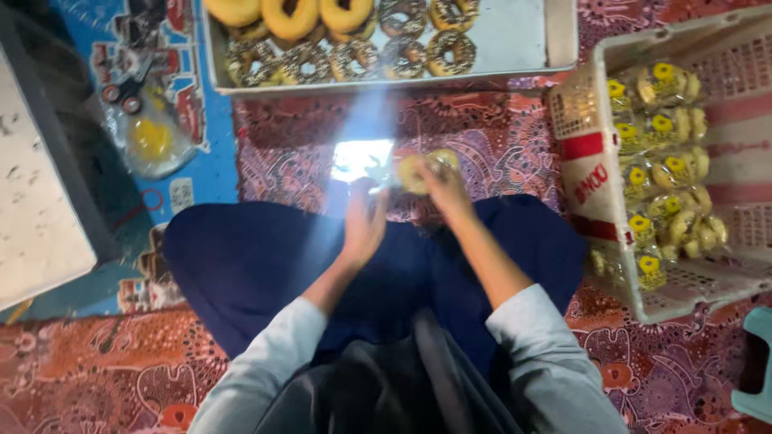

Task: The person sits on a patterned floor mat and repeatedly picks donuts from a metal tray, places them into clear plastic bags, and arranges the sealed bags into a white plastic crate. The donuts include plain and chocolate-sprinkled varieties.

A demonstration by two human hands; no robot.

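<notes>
My right hand (445,190) grips a yellow-glazed doughnut (416,171) in a clear plastic wrapper, held out in front of my knees. My left hand (363,219) is beside it, its fingers on the loose end of the shiny wrapper (363,158), which glares white. Both hands hover above my dark blue lap (265,257) over a red patterned mat (498,133).
A metal tray (523,40) of yellow and chocolate-sprinkled doughnuts lies ahead. A white plastic crate (591,193) at the right holds several bagged doughnuts. Scissors (127,92) and a plastic bag lie on a blue mat at the left, next to a dark-edged white board (36,201).
</notes>
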